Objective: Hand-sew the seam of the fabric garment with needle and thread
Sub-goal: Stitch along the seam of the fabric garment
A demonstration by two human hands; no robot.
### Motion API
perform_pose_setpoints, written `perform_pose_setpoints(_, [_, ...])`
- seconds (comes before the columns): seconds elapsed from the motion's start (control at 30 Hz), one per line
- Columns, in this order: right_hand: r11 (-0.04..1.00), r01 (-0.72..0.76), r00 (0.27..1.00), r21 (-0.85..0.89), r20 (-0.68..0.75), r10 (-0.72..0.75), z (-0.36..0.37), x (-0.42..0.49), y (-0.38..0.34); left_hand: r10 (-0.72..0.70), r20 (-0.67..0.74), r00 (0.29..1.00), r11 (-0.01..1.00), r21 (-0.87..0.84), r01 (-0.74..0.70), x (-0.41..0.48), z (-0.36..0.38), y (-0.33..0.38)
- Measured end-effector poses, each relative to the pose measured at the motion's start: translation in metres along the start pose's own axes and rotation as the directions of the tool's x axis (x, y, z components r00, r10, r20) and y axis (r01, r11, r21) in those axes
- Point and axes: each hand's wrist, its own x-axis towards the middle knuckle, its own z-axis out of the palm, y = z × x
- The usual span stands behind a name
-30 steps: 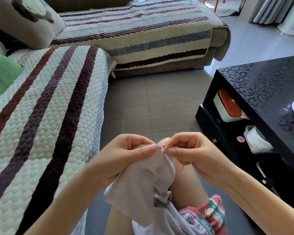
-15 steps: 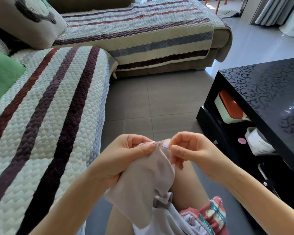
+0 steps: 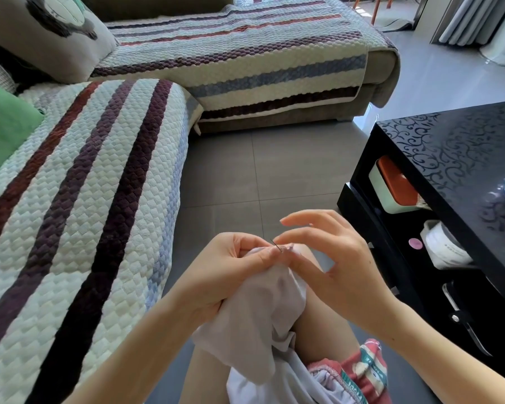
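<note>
- the left hand (image 3: 231, 266) grips the bunched pale garment (image 3: 263, 316) over the person's knee, pinching the seam edge at the top, as it did half a second ago.
- the needle (image 3: 275, 246) stands out of the fold just beside the left thumb, tilted, its upper end bare. the thread is too fine to make out.
- the right hand (image 3: 338, 266), which pinched at the needle a moment ago, has let go. its fingers (image 3: 303, 221) are now spread wide and mostly straight, holding nothing, one fingertip near the needle.
- this likely means the stitch is pushed through and the right hand must re-grip the needle to draw it out.
- a black tabletop (image 3: 464, 158) sits well apart at the right.
</note>
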Motion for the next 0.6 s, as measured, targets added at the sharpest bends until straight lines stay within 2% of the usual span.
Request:
perform_pose_setpoints(0.1, [0.996, 0.092, 0.996, -0.009, -0.019, -0.092, 0.004, 0.005, -0.001, 0.016, 0.011, 1.000, 1.000, 0.013, -0.016, 0.000, 0.001, 0.001])
perform_pose_setpoints(0.2, [0.983, 0.097, 0.995, 0.157, -0.009, -0.097, 0.003, 0.007, -0.005, 0.045, 0.002, 0.999, 0.998, 0.048, -0.045, 0.001, 0.001, 0.000])
perform_pose_setpoints(0.3, [0.932, 0.005, 0.999, 0.363, 0.028, -0.017, 0.002, 0.004, -0.009, 0.105, 0.010, 0.994, 0.993, 0.060, -0.105, -0.001, 0.000, 0.004])
perform_pose_setpoints(0.4, [0.853, -0.056, 0.998, 0.518, 0.032, 0.046, -0.004, 0.002, -0.019, 0.176, -0.047, 0.983, 0.959, 0.235, -0.161, 0.004, 0.003, 0.004])
perform_pose_setpoints(0.47, [0.805, 0.006, 0.999, 0.593, -0.038, 0.020, -0.015, 0.008, -0.032, 0.216, -0.168, 0.962, 0.902, 0.412, -0.131, 0.007, 0.003, -0.003])
perform_pose_setpoints(0.53, [0.758, 0.020, 0.996, 0.652, -0.076, 0.040, -0.028, 0.019, -0.036, 0.166, -0.198, 0.966, 0.916, 0.393, -0.076, 0.007, 0.001, -0.010])
perform_pose_setpoints(0.6, [0.668, -0.112, 0.984, 0.736, -0.014, 0.180, -0.036, 0.028, -0.024, 0.086, -0.168, 0.982, 0.961, 0.275, -0.037, 0.005, -0.004, -0.010])
